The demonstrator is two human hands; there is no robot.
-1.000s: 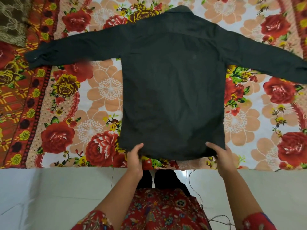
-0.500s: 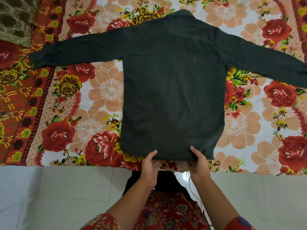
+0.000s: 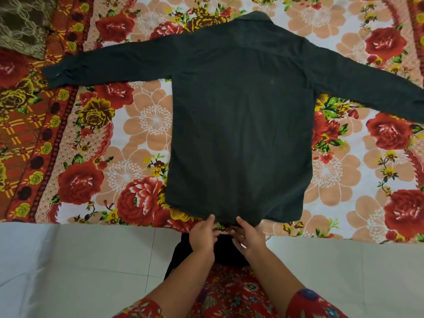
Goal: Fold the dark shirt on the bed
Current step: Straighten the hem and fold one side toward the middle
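The dark shirt (image 3: 238, 125) lies flat, back side up, on the flowered bed sheet (image 3: 128, 138). Its collar points away from me and both long sleeves are spread out to the sides. My left hand (image 3: 203, 236) and my right hand (image 3: 249, 237) sit close together at the middle of the shirt's near hem, at the bed's front edge. Thumbs rest on top of the hem and the fingers curl under it, pinching the cloth.
A brown patterned cloth (image 3: 20, 21) lies at the far left corner of the bed. The bed's near edge meets a pale tiled floor (image 3: 80, 267). My red flowered dress (image 3: 229, 294) shows between my arms.
Both hands slid inward along the hem, from near the shirt's lower corners to its middle, and now almost touch each other. The shirt has stayed spread out.
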